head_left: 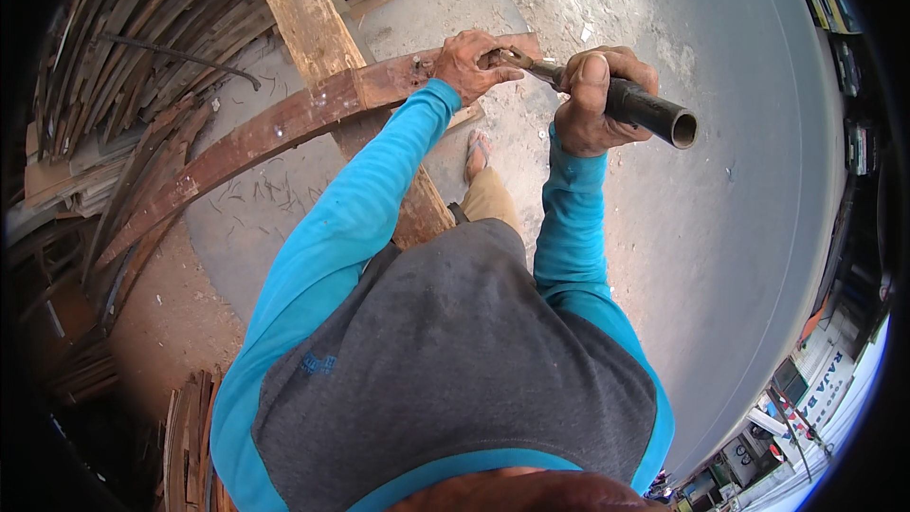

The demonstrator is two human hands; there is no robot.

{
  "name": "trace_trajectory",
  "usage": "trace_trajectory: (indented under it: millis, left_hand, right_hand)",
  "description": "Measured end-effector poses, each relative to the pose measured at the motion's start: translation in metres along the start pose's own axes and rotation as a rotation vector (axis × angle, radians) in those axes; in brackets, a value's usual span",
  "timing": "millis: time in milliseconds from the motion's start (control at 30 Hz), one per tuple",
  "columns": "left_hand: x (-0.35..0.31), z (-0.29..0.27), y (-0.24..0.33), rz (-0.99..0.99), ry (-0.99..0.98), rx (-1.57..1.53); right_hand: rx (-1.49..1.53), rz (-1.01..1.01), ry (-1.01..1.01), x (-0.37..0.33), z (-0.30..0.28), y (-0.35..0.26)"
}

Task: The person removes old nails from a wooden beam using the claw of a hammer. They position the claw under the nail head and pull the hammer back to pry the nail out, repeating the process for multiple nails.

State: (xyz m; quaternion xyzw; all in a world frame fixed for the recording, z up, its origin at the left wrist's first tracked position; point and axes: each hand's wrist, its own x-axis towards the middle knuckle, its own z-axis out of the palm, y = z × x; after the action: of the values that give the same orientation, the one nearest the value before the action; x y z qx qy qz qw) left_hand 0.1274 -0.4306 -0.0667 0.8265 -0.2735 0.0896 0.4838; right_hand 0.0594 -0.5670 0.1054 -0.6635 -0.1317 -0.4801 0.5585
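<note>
My right hand point(599, 100) is wrapped around a metal tool with a dark, hollow pipe handle point(656, 112). The tool's narrower metal head points left toward my left hand point(464, 64). That hand lies over the far end of a long, reddish-brown wooden plank point(237, 144), its fingers curled beside the tool's tip. What the left fingers pinch, if anything, is hidden. The plank rests across a thicker, worn wooden beam point(301, 14) that runs from the upper left down toward my body.
Stacks of old wooden strips point(142, 47) fill the left side, with a dark bent metal bar point(180, 59) across them. More strips point(190, 436) lie at the lower left. Small bent bits are scattered on the concrete floor point(265, 192). My foot point(478, 154) stands beside the beam.
</note>
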Motion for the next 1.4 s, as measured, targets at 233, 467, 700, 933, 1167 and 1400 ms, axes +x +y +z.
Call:
trace_trajectory:
  millis: [233, 467, 700, 933, 1167, 1400]
  left_hand:
    - [0.000, -0.002, 0.000, -0.008, -0.038, 0.052]
    - [0.000, -0.004, 0.004, -0.092, -0.095, 0.039]
    - [-0.007, -0.005, -0.002, -0.033, -0.063, 0.074]
    - [-0.006, -0.011, 0.001, 0.050, -0.076, 0.044]
    - [-0.009, -0.008, -0.027, 0.132, -0.022, -0.039]
    - [-0.005, 0.006, -0.008, -0.029, -0.107, 0.075]
  right_hand:
    - [-0.074, -0.046, -0.062, -0.009, -0.003, -0.012]
    - [-0.059, -0.040, -0.028, -0.016, -0.003, -0.006]
    - [-0.064, -0.038, -0.071, -0.037, 0.003, -0.017]
    - [-0.117, -0.186, -0.267, -0.030, 0.023, -0.034]
    - [-0.067, -0.300, -0.469, -0.017, 0.029, -0.026]
    - [-0.154, 0.063, 0.028, 0.013, 0.014, -0.011]
